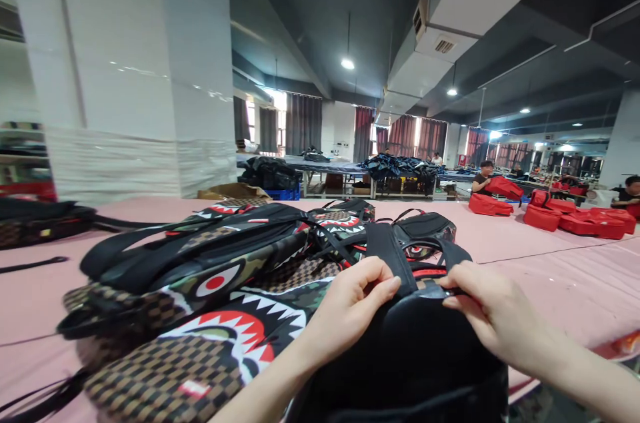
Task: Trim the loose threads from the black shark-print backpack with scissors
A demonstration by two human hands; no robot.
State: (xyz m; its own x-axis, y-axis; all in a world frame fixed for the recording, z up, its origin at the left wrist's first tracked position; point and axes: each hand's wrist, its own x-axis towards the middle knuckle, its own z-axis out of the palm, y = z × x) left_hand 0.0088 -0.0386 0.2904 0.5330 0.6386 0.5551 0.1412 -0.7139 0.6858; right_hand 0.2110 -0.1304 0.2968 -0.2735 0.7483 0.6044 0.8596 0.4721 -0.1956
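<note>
A black backpack (410, 356) stands right in front of me on the pink table (550, 276). My left hand (350, 306) has its fingers curled and pinching the top edge of the backpack beside its black strap (395, 263). On the other side of the strap, my right hand (493, 313) pinches the same top edge. Behind and to the left lies a pile of backpacks (210, 296) with shark-mouth, camouflage and brown checker prints.
A wide white pillar (130, 70) rises behind the table at left. Dark bags (35, 220) lie at the table's left edge. Red bags (575, 218) sit at the far right, where seated people (483, 176) work. More tables with dark bags (400, 166) stand further back.
</note>
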